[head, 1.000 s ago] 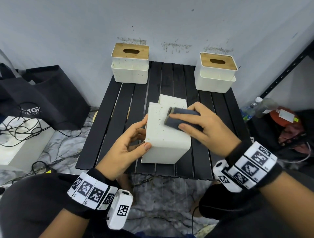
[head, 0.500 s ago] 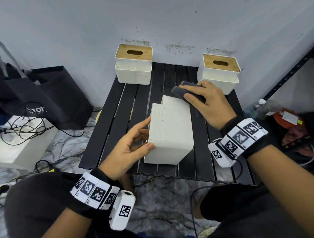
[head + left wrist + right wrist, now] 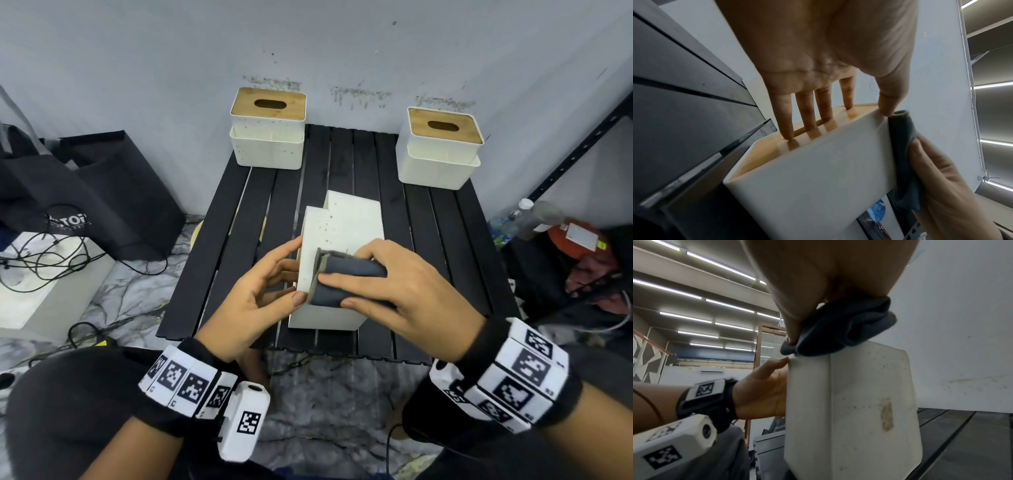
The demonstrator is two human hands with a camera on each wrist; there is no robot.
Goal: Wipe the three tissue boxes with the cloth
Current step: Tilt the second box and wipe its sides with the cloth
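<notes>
Mid-wipe on the first of three tissue boxes — the near tissue box (image 3: 337, 260), tipped on its side at the middle of the slatted table (image 3: 219, 246). Left hand (image 3: 255, 296) spread, straight fingers (image 3: 786, 116) bracing the wooden lid, thumb at the upper edge. Right hand (image 3: 397, 291) pinching the folded cloth (image 3: 346, 282) against the upturned face. Next, probably: turn to an unwiped side — then the two boxes (image 3: 269, 128) (image 3: 442, 147) well apart at the back.

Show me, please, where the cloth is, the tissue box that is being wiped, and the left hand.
cloth (image 3: 349, 281), head view, on its dark folded top.
tissue box being wiped (image 3: 346, 222), head view, on its speckled upper face.
left hand (image 3: 255, 298), head view, on the back of the hand.
</notes>
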